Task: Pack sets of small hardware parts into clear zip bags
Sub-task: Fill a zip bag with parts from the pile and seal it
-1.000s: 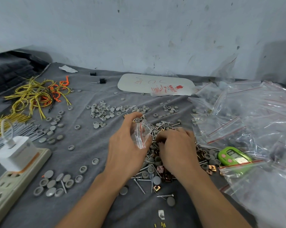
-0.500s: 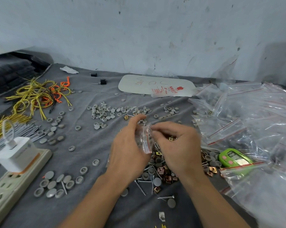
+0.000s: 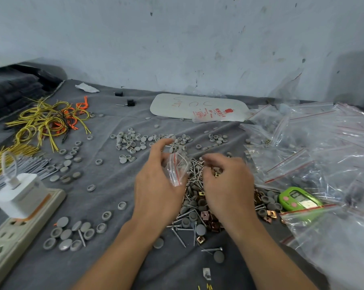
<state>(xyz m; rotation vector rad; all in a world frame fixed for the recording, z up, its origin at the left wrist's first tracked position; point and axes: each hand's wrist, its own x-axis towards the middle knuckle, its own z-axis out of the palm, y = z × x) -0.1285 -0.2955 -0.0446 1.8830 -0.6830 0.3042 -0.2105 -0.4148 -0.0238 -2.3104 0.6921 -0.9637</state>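
At the middle of the head view, on a desk (image 3: pixel 105 181) covered in grey cloth, the left grip (image 3: pixel 156 185) holds a small zip bag (image 3: pixel 175 169) with a red seal line. Its fingers are curled round the clear plastic from the bag's 9 o'clock side, and the bag is raised just above the parts. Just beside it at 3 o'clock the right grip (image 3: pixel 227 185) hangs over the mixed pile (image 3: pixel 194 206), fingers curled downward and blurred; whether they pinch a part I cannot tell. The two grips are near each other but apart, with the bag between them. The mixed pile lies under and between the grips and runs toward 5 o'clock: silver screws (image 3: pixel 195 170) at its far end, grey round caps and copper-coloured clips (image 3: pixel 208 218) nearer the person. Loose grey caps (image 3: pixel 132 141) lie scattered at 11 o'clock of the grips, and a smaller cluster of caps (image 3: pixel 70 235) lies at 8 o'clock. At 3 o'clock of the frame a heap of clear bags (image 3: pixel 323 153) with red seals spreads to the right edge, and a green handheld device (image 3: pixel 298 199) lies at the heap's 7 o'clock, partly under one bag. At 12 o'clock, near the wall, lies a white pack (image 3: pixel 197 107) with red print. At 10 o'clock sits a tangle of yellow and orange wires (image 3: pixel 44 122). At 8 o'clock a power strip (image 3: pixel 13 237) carries a white charger (image 3: pixel 19 193) plugged into it.
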